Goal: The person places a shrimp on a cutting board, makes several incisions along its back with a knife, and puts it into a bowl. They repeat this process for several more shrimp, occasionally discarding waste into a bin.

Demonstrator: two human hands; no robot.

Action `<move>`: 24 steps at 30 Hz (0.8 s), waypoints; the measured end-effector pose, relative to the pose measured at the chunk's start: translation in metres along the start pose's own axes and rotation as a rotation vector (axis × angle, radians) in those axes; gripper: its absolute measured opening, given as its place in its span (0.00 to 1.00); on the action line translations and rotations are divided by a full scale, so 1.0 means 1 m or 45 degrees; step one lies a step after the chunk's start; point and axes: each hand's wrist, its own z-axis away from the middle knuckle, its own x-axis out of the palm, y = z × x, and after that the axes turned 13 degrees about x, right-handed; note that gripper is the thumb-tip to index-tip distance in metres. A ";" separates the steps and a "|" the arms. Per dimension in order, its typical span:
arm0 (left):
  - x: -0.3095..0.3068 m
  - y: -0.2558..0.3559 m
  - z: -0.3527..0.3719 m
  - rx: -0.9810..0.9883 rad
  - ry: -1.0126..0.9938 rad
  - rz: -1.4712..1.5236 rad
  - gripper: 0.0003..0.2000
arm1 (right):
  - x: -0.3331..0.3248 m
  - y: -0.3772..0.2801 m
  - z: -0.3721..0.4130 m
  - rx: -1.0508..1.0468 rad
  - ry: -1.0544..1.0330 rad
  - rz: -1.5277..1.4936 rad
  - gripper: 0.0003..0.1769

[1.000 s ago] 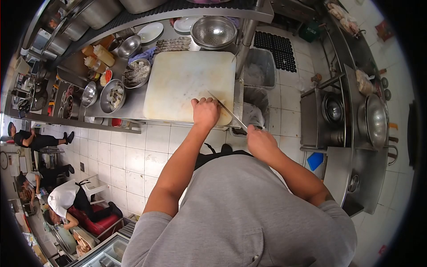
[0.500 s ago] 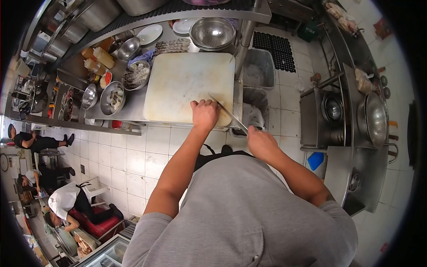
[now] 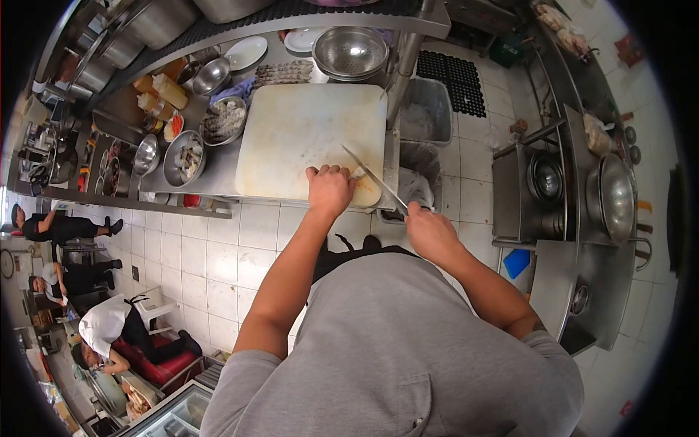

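Observation:
My right hand point(image 3: 431, 231) is wrapped round the handle of a long knife point(image 3: 380, 183), whose blade slants up and left over the front right of a white cutting board point(image 3: 306, 131). On the board, left of the blade, my left hand point(image 3: 331, 191) rests with curled fingers; what is under them is hidden. A small pale piece of food point(image 3: 359, 172) lies between that hand and the blade, too small to name surely. Left of the board stand a metal bowl of shrimp point(image 3: 223, 120) and another bowl with pale and dark pieces point(image 3: 185, 159).
Behind the board are a row of shrimp point(image 3: 284, 74), a metal colander point(image 3: 351, 52) and a white plate point(image 3: 247, 53). Squeeze bottles point(image 3: 169, 92) stand at the left. Grey bins point(image 3: 426, 109) sit to the right, below the counter. Several people are at the far left.
My left hand has shifted slightly left, away from the blade, and the pale piece now shows between them. The knife stays in my right hand, almost in place.

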 end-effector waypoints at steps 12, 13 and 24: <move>0.003 0.006 -0.005 -0.026 0.060 -0.021 0.10 | 0.011 -0.005 -0.003 -0.061 -0.020 0.071 0.11; 0.004 0.006 -0.006 -0.028 0.060 -0.021 0.10 | 0.011 -0.001 0.000 -0.065 -0.026 0.074 0.11; 0.007 0.005 -0.006 -0.010 0.051 -0.020 0.09 | 0.011 -0.013 -0.007 -0.066 -0.037 0.053 0.09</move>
